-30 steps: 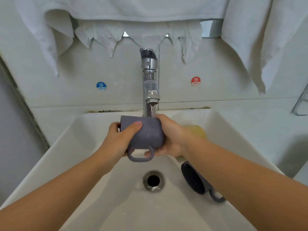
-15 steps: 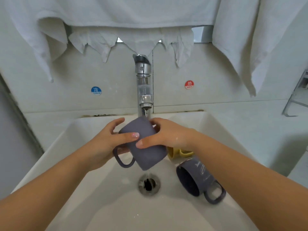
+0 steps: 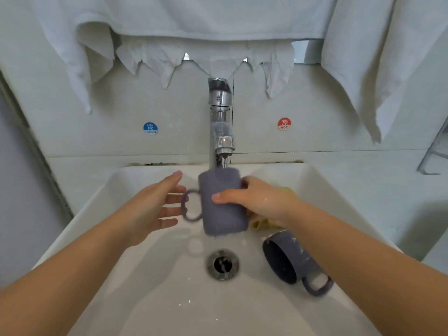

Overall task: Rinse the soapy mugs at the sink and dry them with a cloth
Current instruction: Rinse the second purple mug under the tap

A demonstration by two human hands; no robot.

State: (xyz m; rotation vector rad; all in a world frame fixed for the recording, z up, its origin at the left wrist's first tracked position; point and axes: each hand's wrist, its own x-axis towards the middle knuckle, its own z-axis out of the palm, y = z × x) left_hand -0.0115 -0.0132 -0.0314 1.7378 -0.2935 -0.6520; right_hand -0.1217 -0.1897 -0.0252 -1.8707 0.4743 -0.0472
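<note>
Now right hand (image 3: 260, 202) clasping mug (image 3: 221, 202), left hand (image 3: 155, 209) splayed

the grey mug (image 3: 221, 202) under the tap (image 3: 220, 122) is motion-blurred; a yellow mug (image 3: 260, 223) behind it hides beneath the right hand (image 3: 259, 202).

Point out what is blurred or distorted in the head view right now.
Head view: the held grey mug and its handle are smeared by motion blur, gripped by the right hand; the open left hand is slightly soft; the tap and the mug lying in the sink are sharper; wide-angle distortion bends the sink rim.
</note>
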